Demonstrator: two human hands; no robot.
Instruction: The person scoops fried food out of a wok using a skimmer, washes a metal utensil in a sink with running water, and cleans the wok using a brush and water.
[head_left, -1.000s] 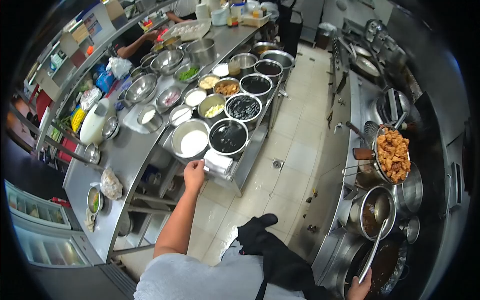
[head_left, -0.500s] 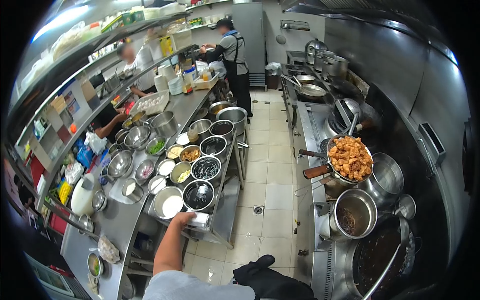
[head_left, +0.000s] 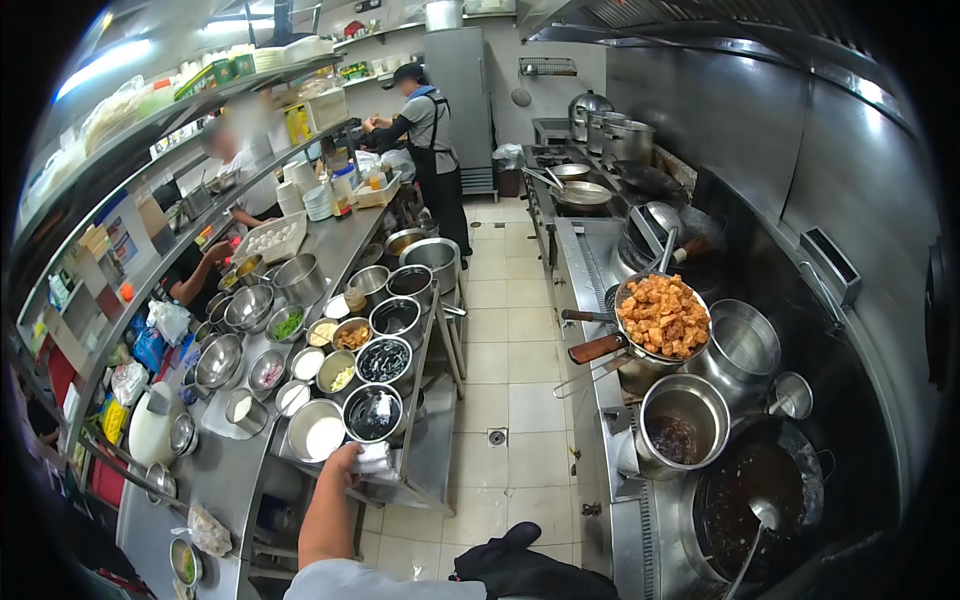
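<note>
My left hand (head_left: pixel 343 462) is closed on a folded white cloth (head_left: pixel 374 458) at the near end of the metal cart. Just beyond it stand a pot of white powder or liquid (head_left: pixel 318 430) and a pot of dark sauce (head_left: pixel 373 412). My right hand is out of view. At lower right, a long-handled ladle (head_left: pixel 764 514) rests its bowl in the dark liquid of a large wok (head_left: pixel 812 475); whatever holds its handle is below the picture. Browned fried pieces (head_left: pixel 663 316) are heaped in a strainer over a pot on the stove side.
A steel pot with dark contents (head_left: pixel 684 425) stands beside the wok. Bowls of chopped ingredients (head_left: pixel 287 324) crowd the left counter. Two other people work farther off, one standing by the counter's far end (head_left: pixel 430 140). A tiled aisle (head_left: pixel 500 370) runs between counter and stove.
The view has shifted, so the scene sits farther left. The ladle's bowl has come down from the wok's far rim into the dark liquid. My left hand stays on the cloth.
</note>
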